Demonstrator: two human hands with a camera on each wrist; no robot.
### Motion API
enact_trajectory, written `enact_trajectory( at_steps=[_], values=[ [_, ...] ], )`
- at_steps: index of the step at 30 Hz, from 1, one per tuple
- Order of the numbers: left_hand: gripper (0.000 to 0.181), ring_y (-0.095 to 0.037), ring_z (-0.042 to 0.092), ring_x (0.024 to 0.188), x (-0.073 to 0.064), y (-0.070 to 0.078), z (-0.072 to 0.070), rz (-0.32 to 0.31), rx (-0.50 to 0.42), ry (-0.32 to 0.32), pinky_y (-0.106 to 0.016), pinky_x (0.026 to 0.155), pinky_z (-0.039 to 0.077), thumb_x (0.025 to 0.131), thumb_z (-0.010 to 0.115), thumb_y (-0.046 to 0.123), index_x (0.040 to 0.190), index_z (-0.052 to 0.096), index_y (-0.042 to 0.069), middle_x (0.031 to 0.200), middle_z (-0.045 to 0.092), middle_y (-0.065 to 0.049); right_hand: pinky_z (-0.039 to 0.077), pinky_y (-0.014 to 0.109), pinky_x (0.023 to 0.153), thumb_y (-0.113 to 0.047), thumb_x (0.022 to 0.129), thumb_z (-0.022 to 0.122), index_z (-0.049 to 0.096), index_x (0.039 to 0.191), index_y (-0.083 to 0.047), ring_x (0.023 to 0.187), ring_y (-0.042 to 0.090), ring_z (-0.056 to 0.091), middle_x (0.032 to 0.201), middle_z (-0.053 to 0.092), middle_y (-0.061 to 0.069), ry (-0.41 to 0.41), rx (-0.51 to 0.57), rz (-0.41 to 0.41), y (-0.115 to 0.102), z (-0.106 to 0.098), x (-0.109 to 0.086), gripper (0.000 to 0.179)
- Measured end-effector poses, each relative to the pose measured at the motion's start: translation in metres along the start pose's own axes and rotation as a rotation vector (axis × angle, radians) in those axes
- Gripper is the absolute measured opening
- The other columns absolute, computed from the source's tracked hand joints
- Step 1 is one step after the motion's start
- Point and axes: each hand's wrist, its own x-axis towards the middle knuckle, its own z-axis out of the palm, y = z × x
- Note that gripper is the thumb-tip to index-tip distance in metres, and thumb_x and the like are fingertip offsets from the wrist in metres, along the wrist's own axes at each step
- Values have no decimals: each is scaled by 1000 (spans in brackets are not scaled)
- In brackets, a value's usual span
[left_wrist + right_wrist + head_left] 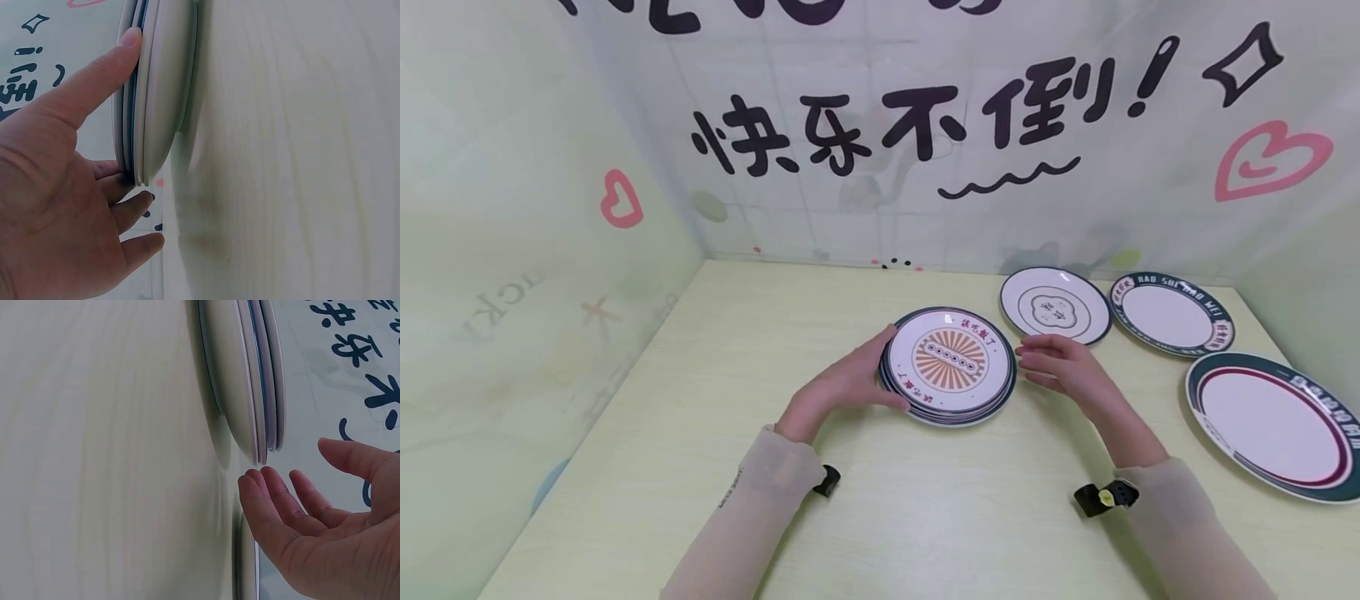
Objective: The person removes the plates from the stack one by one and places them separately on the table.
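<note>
A stack of round plates (958, 358) with dark blue rims sits on the table, an orange sunburst and red characters on its top plate. My left hand (850, 375) is at the stack's left side, its thumb (131, 39) against the plate edges and its fingers spread beside the rim. In the left wrist view the layered edges of the stacked plates (142, 112) show. My right hand (1067, 367) is just off the stack's right rim with fingers loosely bent, holding nothing. In the right wrist view, the fingertips (250, 478) are close by the plate edges (259, 394).
Behind my right hand lies a white plate with a cloud-shaped mark (1037, 292). To its right are a green-rimmed oval plate (1172, 317) and a larger oval plate with a red inner ring (1270, 425). A printed cloth wall (865, 225) stands along the table's back edge.
</note>
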Motion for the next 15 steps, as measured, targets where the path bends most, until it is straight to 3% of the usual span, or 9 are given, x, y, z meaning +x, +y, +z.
enact_trajectory(
  at_steps=[4, 11, 15],
  values=[
    [125, -25, 14, 156, 0, 1, 0, -6, -4, -2, -40, 129, 18, 73, 89, 35, 161, 5, 9, 169, 12, -10, 57, 23, 95, -15, 101, 58, 38, 144, 12, 97, -6, 64, 138, 56, 23, 4, -16, 6, 1, 2, 2, 54],
    [124, -24, 14, 156, 2, -1, 1, -13, 5, -1, -40, 129, 19, 74, 89, 36, 161, 4, 10, 169, 11, -9, 58, 22, 93, -10, 99, 59, 37, 144, 13, 93, -7, 63, 135, 54, 20, 10, -2, 12, 2, 5, 6, 55],
    [124, -25, 14, 156, 2, 0, 0, -16, 1, 0, -41, 128, 19, 74, 89, 36, 161, 4, 10, 169, 11, -9, 58, 16, 88, -12, 97, 62, 41, 143, 11, 89, -9, 63, 141, 50, 26, 21, -41, 21, 1, 8, 8, 56]
  ],
)
